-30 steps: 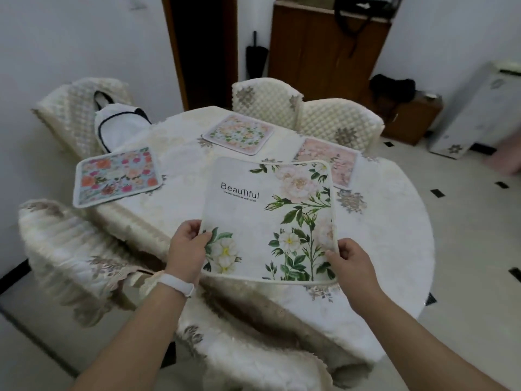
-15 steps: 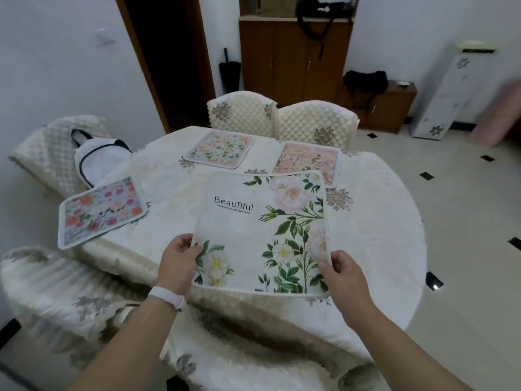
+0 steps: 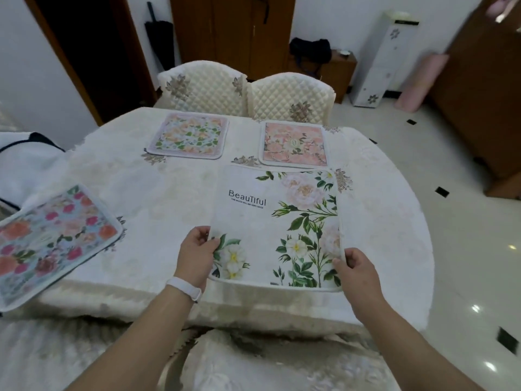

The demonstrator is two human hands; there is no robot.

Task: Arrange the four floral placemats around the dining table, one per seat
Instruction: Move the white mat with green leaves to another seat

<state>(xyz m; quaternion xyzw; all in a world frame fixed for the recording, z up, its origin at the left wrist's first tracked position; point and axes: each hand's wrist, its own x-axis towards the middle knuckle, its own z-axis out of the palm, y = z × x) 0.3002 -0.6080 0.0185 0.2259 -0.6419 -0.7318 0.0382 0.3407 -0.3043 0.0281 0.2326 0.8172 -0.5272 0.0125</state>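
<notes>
Both hands are on the last mat: our left hand (image 3: 198,253) pinches the near-left corner of the white placemat (image 3: 277,224) printed with green stems and pale roses, thumb on top and fingers curled under, while our right hand (image 3: 356,273) grips the near-right corner the same way. Between the two hands the mat stretches out flat over the near edge of the dining table (image 3: 169,198); we cannot tell whether it already rests on the cloth or hangs just above it. Beyond our hands, three mats already lie in place. Straight ahead of the right hand, just past the far edge of the mat we hold, sits the pink placemat (image 3: 294,143), in front of one quilted chair (image 3: 290,95). Ahead of the left hand, farther across, lies the peach-and-green placemat (image 3: 189,136), before the other quilted chair (image 3: 203,87). Well out to the left of the left hand, the red-and-blue placemat (image 3: 49,241) overhangs the table's side edge a little. So we judge three seats served and the fourth nearly so: what seems left is to set this mat down square to the near seat, let go, and perhaps tidy the overhanging one.
</notes>
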